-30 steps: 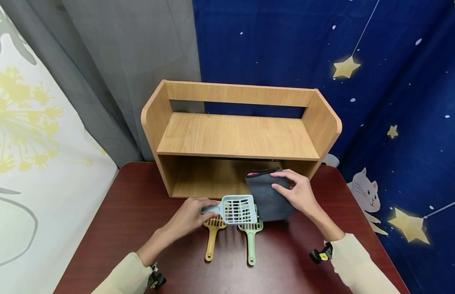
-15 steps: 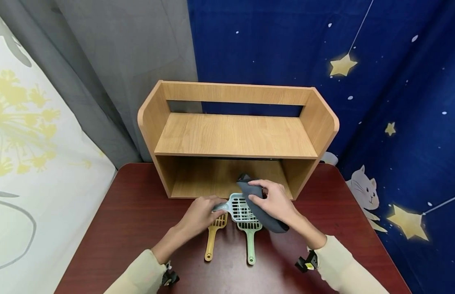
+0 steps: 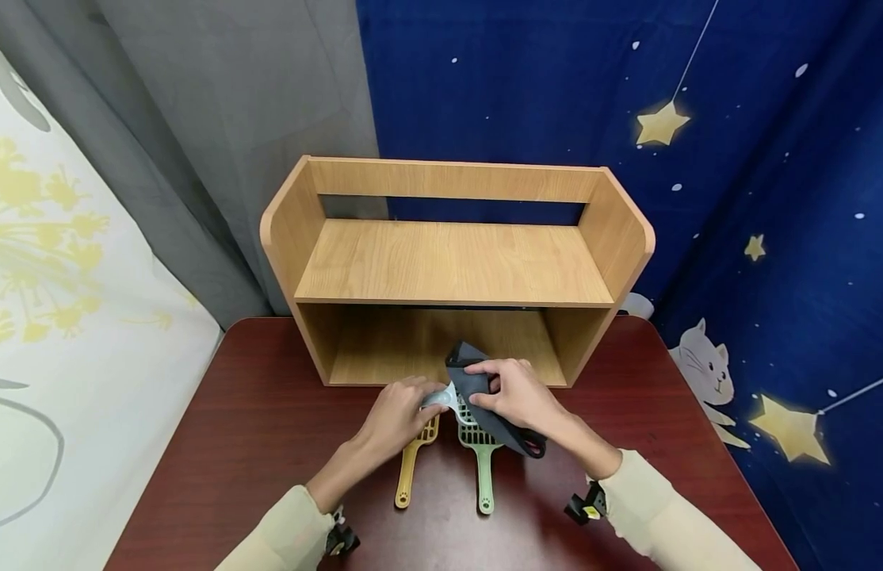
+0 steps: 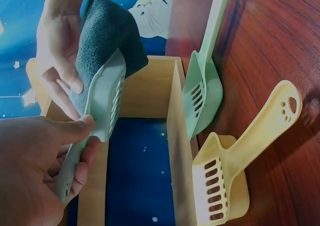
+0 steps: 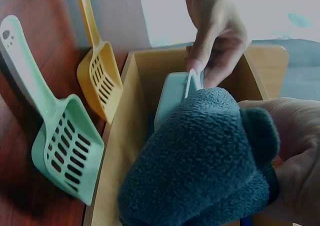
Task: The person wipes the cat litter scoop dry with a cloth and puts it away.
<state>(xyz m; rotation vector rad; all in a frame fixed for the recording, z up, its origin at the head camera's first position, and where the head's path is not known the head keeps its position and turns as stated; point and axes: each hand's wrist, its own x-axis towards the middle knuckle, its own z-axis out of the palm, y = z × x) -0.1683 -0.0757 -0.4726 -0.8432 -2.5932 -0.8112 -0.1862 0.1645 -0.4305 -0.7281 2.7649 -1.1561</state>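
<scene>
Fingers of left hand (image 3: 395, 412) curl round the handle of a pale blue scoop (image 4: 102, 103), held above the table (image 3: 235, 428) just before the wooden shelf (image 3: 449, 262). Right hand (image 3: 516, 392) grips a folded dark grey cloth (image 5: 200, 161), pressed against the scoop's bowl. Yellow scoop (image 3: 413, 464) and green scoop (image 3: 482, 460) lie side by side on the table beneath.
</scene>
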